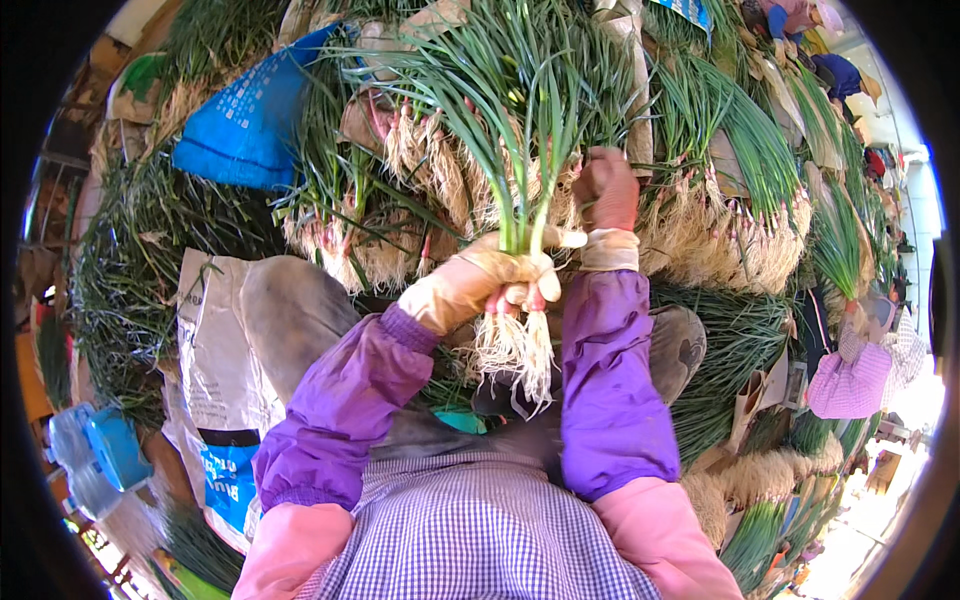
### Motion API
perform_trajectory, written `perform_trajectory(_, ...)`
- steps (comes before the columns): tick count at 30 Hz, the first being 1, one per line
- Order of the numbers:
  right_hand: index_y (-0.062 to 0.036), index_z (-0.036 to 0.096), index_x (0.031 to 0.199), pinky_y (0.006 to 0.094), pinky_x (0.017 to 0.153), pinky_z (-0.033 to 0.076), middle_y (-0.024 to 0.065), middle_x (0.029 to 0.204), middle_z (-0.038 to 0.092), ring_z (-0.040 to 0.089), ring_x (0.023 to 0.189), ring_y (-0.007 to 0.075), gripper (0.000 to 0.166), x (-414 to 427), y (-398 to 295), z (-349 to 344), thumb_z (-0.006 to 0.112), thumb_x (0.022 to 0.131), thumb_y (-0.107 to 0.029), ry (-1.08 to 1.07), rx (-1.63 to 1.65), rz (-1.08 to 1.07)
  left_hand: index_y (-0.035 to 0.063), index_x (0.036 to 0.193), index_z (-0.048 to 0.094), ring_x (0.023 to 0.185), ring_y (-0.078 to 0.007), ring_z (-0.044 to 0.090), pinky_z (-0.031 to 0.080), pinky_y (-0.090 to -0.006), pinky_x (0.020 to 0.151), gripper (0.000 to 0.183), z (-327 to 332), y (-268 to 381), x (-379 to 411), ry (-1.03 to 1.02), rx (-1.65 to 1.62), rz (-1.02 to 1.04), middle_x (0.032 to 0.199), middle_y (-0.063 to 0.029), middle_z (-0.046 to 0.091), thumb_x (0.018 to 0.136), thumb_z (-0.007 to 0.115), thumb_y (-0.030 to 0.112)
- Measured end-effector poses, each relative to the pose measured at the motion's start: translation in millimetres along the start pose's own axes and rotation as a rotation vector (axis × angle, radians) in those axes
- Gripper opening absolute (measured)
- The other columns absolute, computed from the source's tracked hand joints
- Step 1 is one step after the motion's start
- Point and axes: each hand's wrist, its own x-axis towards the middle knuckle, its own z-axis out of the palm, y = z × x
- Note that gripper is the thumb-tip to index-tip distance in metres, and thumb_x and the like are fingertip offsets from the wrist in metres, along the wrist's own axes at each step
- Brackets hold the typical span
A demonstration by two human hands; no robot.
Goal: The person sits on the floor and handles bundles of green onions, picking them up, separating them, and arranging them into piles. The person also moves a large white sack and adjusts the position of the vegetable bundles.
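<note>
Long-rooted spring onions [517,217] stand upright in my left hand [502,274], which wears a pale, soiled glove. Its fingers close round the stems just above the pinkish bulbs, and the whitish roots hang below the fist. To the right, my right hand [607,191] is raised beside the leaves with its fingers curled; whether anything is between them is hidden. A pale glove cuff shows at that wrist. Behind both hands lie rows of spring onions [442,157] with green tops and tangled, straw-coloured roots.
Spring onion heaps [172,277] surround my bent knees. A blue plastic sheet [247,112] lies at the upper left, a printed sack [217,360] beside my left knee. Blue plastic containers [112,450] stand at the far left. Other people [851,375] are at the right and upper right.
</note>
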Motion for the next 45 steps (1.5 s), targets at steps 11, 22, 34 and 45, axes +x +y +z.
perform_trajectory(11, -0.0083, 0.067, 0.093, 0.0340, 0.070, 0.051, 0.0097, 0.089, 0.067, 0.064, 0.080, 0.0222, 0.026, 43, -7, -3, 0.059, 0.082, -0.031, 0.045, -1.662, 0.399, -0.0039, 0.124, 0.049, 0.039, -0.0045, 0.029, 0.047, -0.0263, 0.058, 0.035, -57, 13, 27, 0.131, -0.726, 0.236, 0.049, 0.0084, 0.028, 0.095, 0.047, 0.017)
perform_trajectory(22, -0.0080, 0.063, 0.084, 0.0306, 0.053, 0.047, 0.0058, 0.070, 0.063, 0.060, 0.058, 0.0193, 0.011, -53, -49, 58, 0.065, 0.077, -0.016, 0.261, -1.011, -0.090, 0.0059, 0.101, 0.065, 0.044, -0.0048, 0.048, 0.034, -0.0178, 0.037, 0.022, -27, -5, 37, 0.454, 0.064, 0.117, 0.063, 0.0008, 0.059, 0.088, 0.063, 0.024)
perform_trajectory(34, 0.0038, 0.052, 0.120, 0.0204, 0.051, 0.041, 0.0062, 0.085, 0.062, 0.051, 0.057, 0.0075, 0.049, -11, -69, 75, 0.064, 0.084, -0.027, 0.232, -0.300, 0.143, 0.0026, 0.091, 0.060, 0.041, -0.0018, 0.042, 0.028, -0.0157, 0.033, 0.017, -40, -17, 26, 0.400, 0.159, 0.064, 0.066, -0.0010, 0.059, 0.090, 0.057, 0.019)
perform_trajectory(45, -0.0080, 0.063, 0.098, 0.0325, 0.060, 0.046, 0.0055, 0.082, 0.065, 0.056, 0.061, 0.0177, 0.025, -19, -30, 78, 0.056, 0.088, -0.030, -0.196, -0.979, -0.121, 0.0056, 0.084, 0.062, 0.039, -0.0017, 0.039, 0.028, -0.0180, 0.033, 0.018, -37, -7, 17, 0.475, 0.149, 0.156, 0.065, 0.0000, 0.061, 0.090, 0.059, 0.022)
